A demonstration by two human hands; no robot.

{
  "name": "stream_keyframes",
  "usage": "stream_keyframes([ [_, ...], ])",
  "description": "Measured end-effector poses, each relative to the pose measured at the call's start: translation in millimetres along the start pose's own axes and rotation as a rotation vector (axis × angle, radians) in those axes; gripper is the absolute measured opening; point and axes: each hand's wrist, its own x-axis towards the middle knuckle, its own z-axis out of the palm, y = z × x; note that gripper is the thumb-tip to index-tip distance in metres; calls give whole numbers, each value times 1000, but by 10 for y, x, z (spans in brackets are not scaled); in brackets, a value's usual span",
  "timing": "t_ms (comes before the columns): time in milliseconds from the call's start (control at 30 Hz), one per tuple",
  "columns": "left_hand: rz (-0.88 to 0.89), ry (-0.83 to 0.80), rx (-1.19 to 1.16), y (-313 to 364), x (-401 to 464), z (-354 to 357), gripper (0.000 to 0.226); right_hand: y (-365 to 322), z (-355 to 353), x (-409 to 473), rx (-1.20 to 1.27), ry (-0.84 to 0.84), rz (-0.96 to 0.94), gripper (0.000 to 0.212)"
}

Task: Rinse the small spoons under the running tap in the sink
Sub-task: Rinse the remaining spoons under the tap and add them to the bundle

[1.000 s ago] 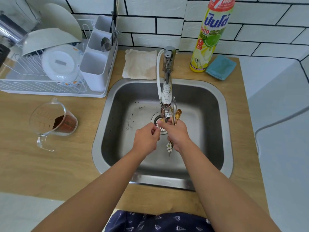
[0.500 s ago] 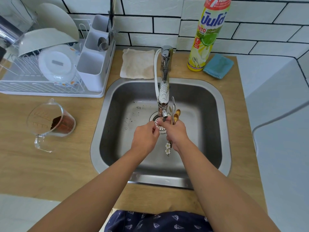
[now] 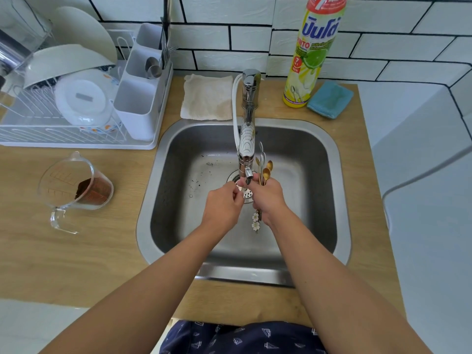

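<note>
Currently, right hand (image 3: 268, 200) fingers clamp the small spoons (image 3: 264, 169) beside the tap (image 3: 246, 139); left hand (image 3: 222, 205) fingers are curled, contents indiscernible.

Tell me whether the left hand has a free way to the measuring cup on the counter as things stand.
Probably yes. The left hand is over the sink, at the tap's spout, fingers pinched; what they hold is unclear. The measuring cup stands on bare counter to its left, with only the sink rim between.
</note>
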Motion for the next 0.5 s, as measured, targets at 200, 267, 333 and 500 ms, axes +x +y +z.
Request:
stream_keyframes([
  [200, -52, -53, -133, -91, -18, -47, 14, -1, -72, 69, -35, -24, 35, 18],
  [267, -64, -57, -163, -120, -9, -57, 16, 21, -84, 59, -29, -96, 38, 16],
  [333, -72, -60, -180, -122, -6, -56, 16, 42, -81, 66, -35, -95, 32, 14],
  [500, -265, -282, -722, -112, -41, -66, 16, 64, -121, 114, 21, -103, 21, 22],
])
